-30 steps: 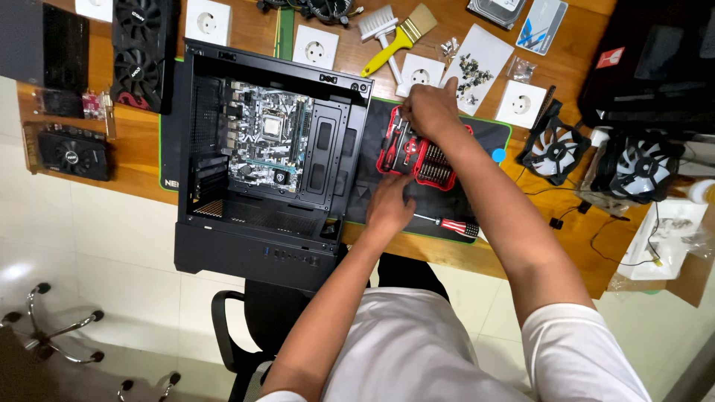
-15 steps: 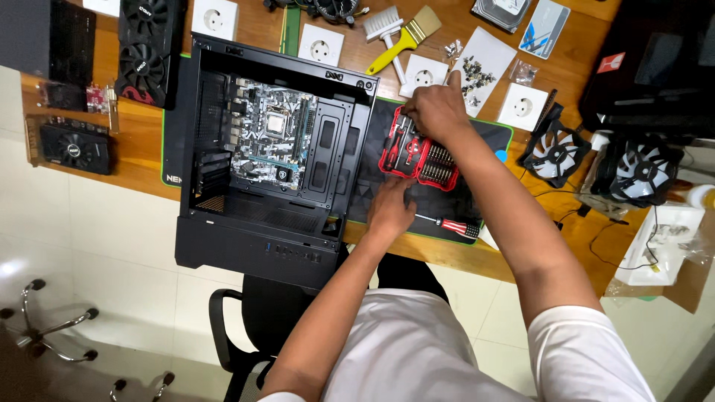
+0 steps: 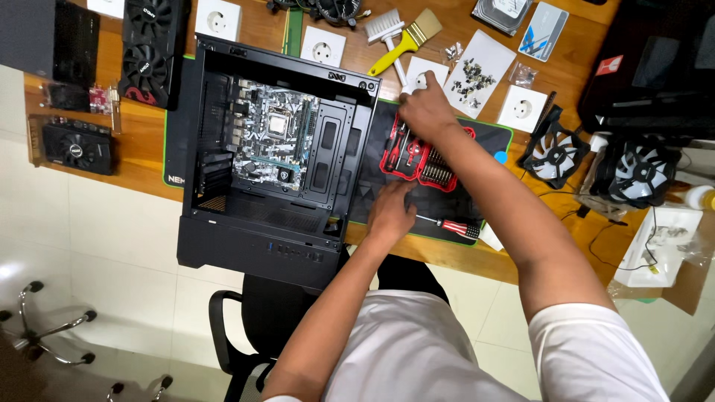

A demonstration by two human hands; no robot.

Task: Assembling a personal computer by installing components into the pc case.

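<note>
Fingers, left hand point(image 3: 389, 212): spread and pressed flat on the dark desk mat point(image 3: 447, 201), lower centre of the frame, just beside the near edge of the red bit case; they hold nothing.
Fingers, right hand point(image 3: 423, 112): curled down over the far end of the red bit case, upper centre; whether they pinch a bit or only touch the case cannot be told.
Screwdriver point(image 3: 454, 225): red and black handle, lying loose on the mat just right of the left hand, nearest the body.
Red bit case point(image 3: 417, 158): centre of the frame, open on the mat between the two hands, rows of small bits inside.
Handling, bit case: judged light, stiff plastic; likely to slide on the mat unless steadied at its rim. Bits small, hard, smooth, easy to drop; best taken by the shank between fingertips.
Computer case point(image 3: 268, 149): black, open side up, left of centre, motherboard point(image 3: 272, 145) mounted inside; judged heavy and rigid.
Cooling fans point(image 3: 596, 164): two, right of the frame, cables trailing.
Graphics cards point(image 3: 74, 145): far left edge.
Loose screws on white paper point(image 3: 473, 74): top centre right, well apart from the hands.
Brush point(image 3: 406, 37): yellow handle, top centre.
</note>
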